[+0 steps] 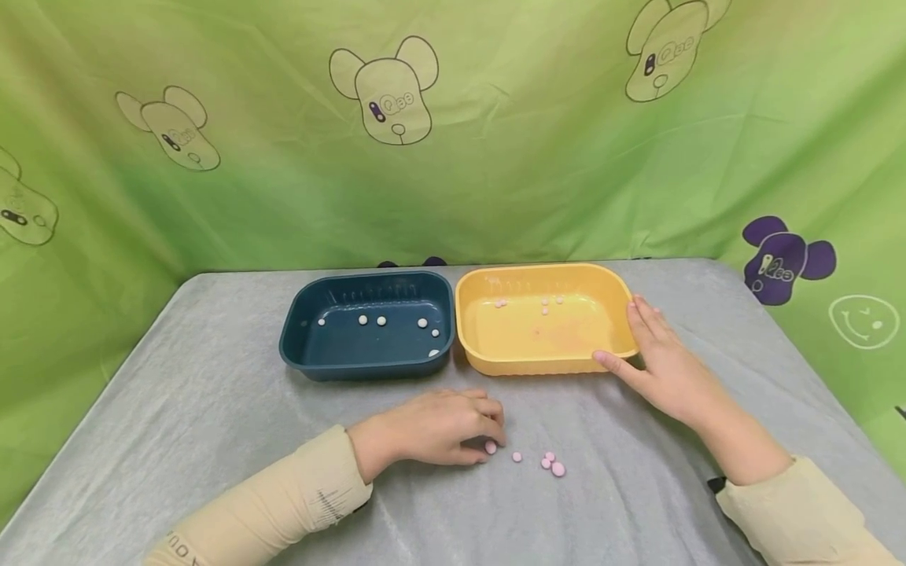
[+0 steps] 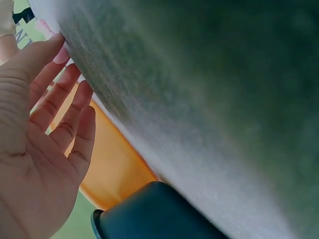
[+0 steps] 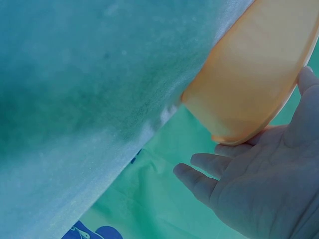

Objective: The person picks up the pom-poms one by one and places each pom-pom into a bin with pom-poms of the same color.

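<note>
My left hand (image 1: pixel 442 426) is low over the cloth, with a small pink ball (image 1: pixel 491 446) between its thumb and index fingertip. The left wrist view shows that pink ball (image 2: pixel 62 56) at the tips, with the other fingers loosely bent. Several more pink balls (image 1: pixel 558 469) lie on the cloth just right of this hand. My right hand (image 1: pixel 672 373) touches the right end of the yellow basin (image 1: pixel 545 366), its thumb on the near rim and its fingers fairly straight along the side. Several pink balls (image 1: pixel 545 302) are inside that basin.
A dark blue basin (image 1: pixel 368 369) stands directly left of the yellow one, with several white balls (image 1: pixel 382 321) in it. Both rest on a table under grey cloth (image 1: pixel 233 440). A green printed curtain (image 1: pixel 495 157) rises behind and at the sides.
</note>
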Available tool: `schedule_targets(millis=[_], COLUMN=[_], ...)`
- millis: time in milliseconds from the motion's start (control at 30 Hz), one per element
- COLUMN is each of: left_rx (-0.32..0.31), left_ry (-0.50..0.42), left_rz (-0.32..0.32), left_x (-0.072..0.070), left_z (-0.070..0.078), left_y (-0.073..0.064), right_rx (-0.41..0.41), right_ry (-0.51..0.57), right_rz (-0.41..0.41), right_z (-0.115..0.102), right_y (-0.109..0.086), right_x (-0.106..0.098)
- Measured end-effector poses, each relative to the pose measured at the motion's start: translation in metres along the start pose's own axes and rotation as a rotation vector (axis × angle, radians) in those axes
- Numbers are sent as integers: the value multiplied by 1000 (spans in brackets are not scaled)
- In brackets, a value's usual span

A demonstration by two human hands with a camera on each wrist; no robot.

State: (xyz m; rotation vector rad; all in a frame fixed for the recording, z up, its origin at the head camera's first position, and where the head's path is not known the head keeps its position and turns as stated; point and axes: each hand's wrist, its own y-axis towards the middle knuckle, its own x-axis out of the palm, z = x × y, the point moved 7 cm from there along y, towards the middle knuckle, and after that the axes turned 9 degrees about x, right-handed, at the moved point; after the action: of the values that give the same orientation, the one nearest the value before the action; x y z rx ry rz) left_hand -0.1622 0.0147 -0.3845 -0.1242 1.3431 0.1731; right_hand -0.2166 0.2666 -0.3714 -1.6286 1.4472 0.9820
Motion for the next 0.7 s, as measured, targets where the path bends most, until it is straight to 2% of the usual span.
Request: schedule_targets(millis=[700], left_rx=[7], left_ry=[3], left_rz=[24], left_x=[1], left_z=[-1], left_y=[-1], right_rx=[18], right_ry=[-15], right_rz=[-16], right_z=[-1], right_y=[0], right_x=[-1])
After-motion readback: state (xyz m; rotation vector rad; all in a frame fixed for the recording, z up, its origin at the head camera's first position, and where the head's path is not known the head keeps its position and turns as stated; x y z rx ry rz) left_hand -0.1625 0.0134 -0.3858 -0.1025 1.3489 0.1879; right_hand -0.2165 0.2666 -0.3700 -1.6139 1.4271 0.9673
